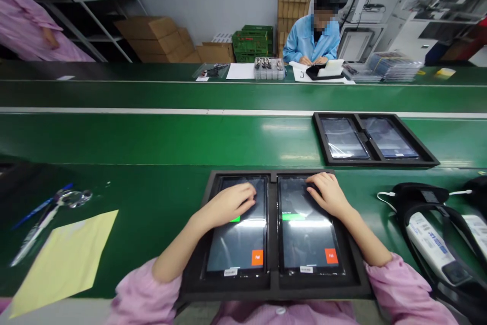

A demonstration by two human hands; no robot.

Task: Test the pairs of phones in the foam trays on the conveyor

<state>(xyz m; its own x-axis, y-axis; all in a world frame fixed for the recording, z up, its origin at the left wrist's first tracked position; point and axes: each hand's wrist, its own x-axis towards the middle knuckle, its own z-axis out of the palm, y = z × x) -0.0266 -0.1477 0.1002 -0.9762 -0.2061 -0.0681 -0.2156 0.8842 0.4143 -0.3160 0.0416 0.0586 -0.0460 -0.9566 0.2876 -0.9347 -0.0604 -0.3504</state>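
Note:
A black tray (273, 228) in front of me holds two tablets side by side, their screens lit dark. My left hand (233, 202) lies over the upper part of the left tablet (230, 246), fingers loosely bent and partly covering a green patch. On the right tablet (308, 244), a green bar and an orange-red "Fail" box show; the left tablet's screen has a "Fail" box too. My right hand (327, 193) rests at that tablet's upper right edge, its thumb and fingers apart. Neither hand grips anything.
Another black tray (318, 137) with two tablets sits beyond, to the right. Black strapped devices (420, 195) lie at right. Yellow paper (64, 259) and a blue pen (34, 212) lie left. A person in blue (300, 41) works across the green bench.

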